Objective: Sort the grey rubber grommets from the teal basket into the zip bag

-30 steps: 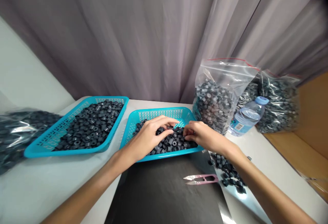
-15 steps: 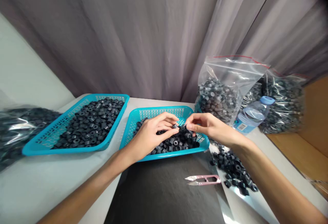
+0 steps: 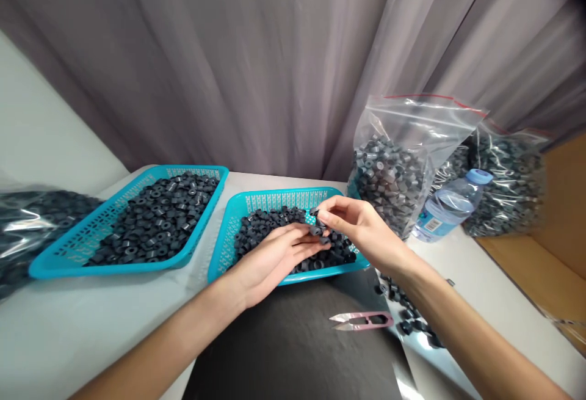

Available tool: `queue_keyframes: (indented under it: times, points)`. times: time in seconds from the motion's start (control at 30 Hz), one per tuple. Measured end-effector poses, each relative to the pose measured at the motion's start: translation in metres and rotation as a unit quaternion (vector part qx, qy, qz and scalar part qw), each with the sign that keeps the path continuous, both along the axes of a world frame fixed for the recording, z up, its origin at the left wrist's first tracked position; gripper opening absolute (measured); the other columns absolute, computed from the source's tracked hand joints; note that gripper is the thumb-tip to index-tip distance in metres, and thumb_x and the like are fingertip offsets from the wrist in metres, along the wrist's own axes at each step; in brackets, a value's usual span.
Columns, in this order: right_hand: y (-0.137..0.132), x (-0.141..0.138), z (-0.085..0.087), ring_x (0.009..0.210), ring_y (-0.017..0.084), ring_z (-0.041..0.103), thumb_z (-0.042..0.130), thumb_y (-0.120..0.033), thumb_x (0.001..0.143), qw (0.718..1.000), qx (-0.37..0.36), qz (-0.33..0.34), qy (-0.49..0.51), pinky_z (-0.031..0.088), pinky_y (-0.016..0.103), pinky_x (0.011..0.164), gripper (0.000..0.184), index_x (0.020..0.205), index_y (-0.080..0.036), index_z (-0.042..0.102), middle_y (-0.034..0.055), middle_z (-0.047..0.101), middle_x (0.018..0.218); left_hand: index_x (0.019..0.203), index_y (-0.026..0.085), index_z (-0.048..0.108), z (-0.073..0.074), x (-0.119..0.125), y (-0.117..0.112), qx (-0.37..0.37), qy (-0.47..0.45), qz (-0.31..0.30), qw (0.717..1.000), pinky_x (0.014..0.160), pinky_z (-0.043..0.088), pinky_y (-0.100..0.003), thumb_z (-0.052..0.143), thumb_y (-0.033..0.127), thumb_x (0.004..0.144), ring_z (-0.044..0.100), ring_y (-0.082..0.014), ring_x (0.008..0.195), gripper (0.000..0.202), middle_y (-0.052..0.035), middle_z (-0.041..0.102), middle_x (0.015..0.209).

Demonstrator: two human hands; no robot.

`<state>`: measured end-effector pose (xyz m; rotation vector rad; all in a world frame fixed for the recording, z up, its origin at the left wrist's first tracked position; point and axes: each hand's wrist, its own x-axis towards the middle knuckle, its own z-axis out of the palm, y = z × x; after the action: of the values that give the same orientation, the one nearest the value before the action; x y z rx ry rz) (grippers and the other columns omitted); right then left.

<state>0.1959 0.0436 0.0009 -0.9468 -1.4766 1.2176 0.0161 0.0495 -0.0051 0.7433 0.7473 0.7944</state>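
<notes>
Head view: the right hand (image 3: 352, 218) pinches a dark piece (image 3: 314, 211) above the blue basket (image 3: 315, 275). Just beside, the left hand (image 3: 274, 256) touches other pieces (image 3: 317, 229); whether its grip is closed, I cannot tell.

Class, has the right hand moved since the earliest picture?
Yes: judged against the resting pink snips, the right hand has shifted slightly up and left in view.
</notes>
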Motion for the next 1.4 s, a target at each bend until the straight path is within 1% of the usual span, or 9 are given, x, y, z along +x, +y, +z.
queue_keyframes:
  times: [0.13,0.33,0.47,0.7,0.9,1.07,1.13,1.27,1.4]
  points:
    - [-0.001,-0.004,-0.002,0.077,0.014,0.057,0.069,-0.041,0.089,1.0,0.015,-0.003,-0.024,0.047,0.027,0.072,0.025,0.092,-0.017,0.066,0.0011,0.062,0.084,0.103,0.006,0.066,0.003,0.003,0.0,-0.065,-0.01,-0.006,0.998,0.101,0.054,-0.036,0.04,0.014,0.102,0.075,-0.0228,0.093,0.027,-0.013,0.076,0.093]
    - [0.0,0.001,-0.003,0.078,0.013,0.058,0.068,-0.039,0.091,0.999,0.033,-0.01,-0.039,0.048,0.027,0.073,0.022,0.093,-0.017,0.067,0.0013,0.063,0.087,0.102,0.005,0.065,0.006,0.003,0.0,-0.054,-0.04,-0.004,0.998,0.102,0.054,-0.039,0.041,0.019,0.103,0.075,-0.0266,0.094,0.028,-0.0121,0.073,0.089]
    - [-0.003,-0.005,-0.004,0.084,0.014,0.061,0.067,-0.035,0.093,0.997,0.061,0.003,-0.053,0.049,0.027,0.075,0.018,0.097,-0.018,0.067,0.0019,0.065,0.092,0.109,0.006,0.065,0.008,0.005,-0.002,-0.059,-0.05,-0.016,0.997,0.101,0.053,-0.04,0.044,0.028,0.103,0.073,-0.026,0.097,0.031,-0.0142,0.074,0.1]
    - [-0.009,-0.011,-0.003,0.101,0.018,0.065,0.067,-0.024,0.093,0.981,0.142,0.011,-0.134,0.049,0.032,0.091,0.011,0.102,-0.02,0.073,0.0037,0.071,0.104,0.106,0.009,0.067,0.002,0.005,-0.003,-0.054,-0.086,-0.012,0.995,0.099,0.054,-0.043,0.036,0.021,0.105,0.071,-0.0194,0.092,0.033,-0.0133,0.073,0.105]
    - [-0.009,-0.01,-0.001,0.097,0.018,0.066,0.068,-0.026,0.092,0.98,0.136,0.01,-0.143,0.051,0.032,0.088,0.014,0.104,-0.02,0.074,0.0039,0.072,0.105,0.101,0.008,0.067,0.003,0.006,-0.003,-0.072,-0.078,0.007,0.994,0.092,0.057,-0.04,0.036,0.018,0.105,0.07,-0.0182,0.088,0.034,-0.0146,0.073,0.105]
    - [-0.012,-0.009,0.003,0.099,0.019,0.067,0.063,-0.029,0.096,0.983,0.123,0.028,-0.134,0.052,0.033,0.09,0.019,0.109,-0.022,0.074,0.0044,0.073,0.107,0.103,0.009,0.066,0.005,0.006,-0.001,-0.063,-0.059,0.022,0.996,0.081,0.059,-0.035,0.038,0.015,0.103,0.068,-0.0174,0.086,0.029,-0.0112,0.071,0.1]
    - [-0.012,-0.009,0.004,0.099,0.019,0.067,0.06,-0.03,0.098,0.985,0.111,0.033,-0.125,0.054,0.033,0.088,0.021,0.11,-0.023,0.074,0.0047,0.073,0.109,0.102,0.009,0.066,0.004,0.006,-0.001,-0.067,-0.05,0.022,0.996,0.077,0.059,-0.032,0.036,0.015,0.103,0.067,-0.0156,0.079,0.03,-0.01,0.07,0.095]
    - [-0.013,-0.01,0.002,0.094,0.02,0.067,0.061,-0.034,0.096,0.994,0.06,0.042,-0.083,0.06,0.029,0.071,0.022,0.111,-0.023,0.073,0.0053,0.072,0.106,0.095,0.01,0.064,0.002,0.004,0.0,-0.073,-0.048,0.01,0.996,0.067,0.057,-0.027,0.037,0.015,0.103,0.066,-0.0138,0.071,0.029,-0.0079,0.068,0.088]
    - [-0.013,-0.009,0.002,0.089,0.019,0.068,0.066,-0.037,0.093,0.998,0.049,0.011,-0.048,0.059,0.026,0.063,0.021,0.105,-0.022,0.073,0.0056,0.071,0.1,0.09,0.012,0.063,0.0,0.004,0.001,-0.071,-0.053,0.001,0.996,0.064,0.056,-0.025,0.041,0.015,0.102,0.068,-0.0145,0.07,0.025,-0.0063,0.068,0.083]
